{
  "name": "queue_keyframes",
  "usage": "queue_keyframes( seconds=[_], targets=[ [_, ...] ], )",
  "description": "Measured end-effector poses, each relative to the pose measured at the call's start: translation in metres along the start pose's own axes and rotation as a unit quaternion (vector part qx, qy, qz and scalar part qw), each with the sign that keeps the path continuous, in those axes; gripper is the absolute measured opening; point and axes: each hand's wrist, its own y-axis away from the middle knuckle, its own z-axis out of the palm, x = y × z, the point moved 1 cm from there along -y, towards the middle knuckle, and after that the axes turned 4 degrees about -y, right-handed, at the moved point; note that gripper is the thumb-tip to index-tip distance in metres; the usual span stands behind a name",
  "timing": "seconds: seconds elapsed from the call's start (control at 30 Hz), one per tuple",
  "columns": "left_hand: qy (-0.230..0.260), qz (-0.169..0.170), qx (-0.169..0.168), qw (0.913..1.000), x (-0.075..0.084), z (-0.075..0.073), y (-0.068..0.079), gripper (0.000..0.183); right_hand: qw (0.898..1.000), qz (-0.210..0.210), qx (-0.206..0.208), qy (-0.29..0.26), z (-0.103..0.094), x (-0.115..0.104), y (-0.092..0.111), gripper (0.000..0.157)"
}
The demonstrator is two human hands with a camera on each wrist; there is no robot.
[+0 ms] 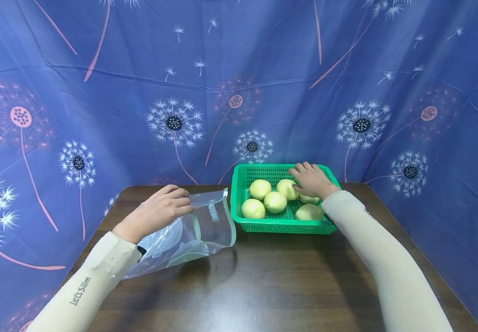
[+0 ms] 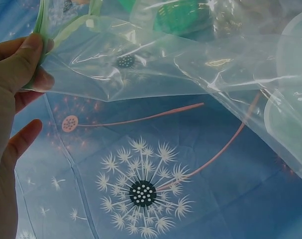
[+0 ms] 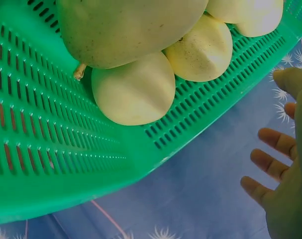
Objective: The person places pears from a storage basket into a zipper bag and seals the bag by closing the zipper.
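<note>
"Nearest us, at the near left, is a cream sleeve (image 1: pixel 93 276) with dark lettering. What's at the end of it?"

"The left hand (image 1: pixel 162 210). Go by the left wrist view: thumb and fingers are pinching the pale green edging of a clear plastic bag (image 1: pixel 218 226)."

"And where's that bag?"

"Over the left part of the counter (image 1: pixel 263 286), running under the hand, with one end facing right. There's a small white slider (image 1: pixel 225 193) at its far right corner."

"What comes next to the right?"

"A green basket (image 1: pixel 284 228), just beside the bag, toward the far side of the counter. Its walls are slotted."

"And inside?"

"Six pale yellow-green fruits (image 1: pixel 275 202) that I can make out: four from the left to the middle, two at the right. The farther of those two is partly hidden by the right hand (image 1: pixel 312 180)."

"Has that hand got one?"

"No, its fingers are released and spread, over the basket's far right. Whether a fingertip touches a fruit, I can't tell."

"Then the other sleeve (image 1: pixel 388 258) at the right, and blue dandelion cloth (image 1: pixel 263 50) behind everything."
</note>
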Motion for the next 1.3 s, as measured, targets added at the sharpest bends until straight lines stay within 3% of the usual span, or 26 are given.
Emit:
queue_keyframes(
  seconds=[0.2, 0.57, 0.83, 1.07, 1.3],
  targets=[
    [0.008, -0.008, -0.006, 0.9999, 0.001, -0.001, 0.001, 0.033, 0.998, 0.053, -0.031, -0.01, 0.005, 0.006, -0.005, 0.053],
    [0.008, -0.008, -0.003, 0.9999, 0.0, -0.002, -0.002, 0.028, 0.985, 0.141, -0.072, -0.069, 0.007, 0.025, -0.002, 0.061],
    [0.013, -0.008, 0.002, 0.9999, 0.002, 0.002, -0.002, 0.029, 0.962, 0.195, -0.124, -0.145, 0.006, 0.022, -0.003, 0.065],
    [0.01, -0.007, -0.003, 0.9999, 0.003, 0.001, -0.004, 0.029, 0.946, 0.221, -0.138, -0.191, 0.004, 0.018, -0.005, 0.069],
    [0.011, -0.008, -0.004, 0.9999, 0.003, 0.001, -0.004, 0.029, 0.921, 0.254, -0.146, -0.255, 0.009, 0.023, -0.001, 0.074]
  ],
)
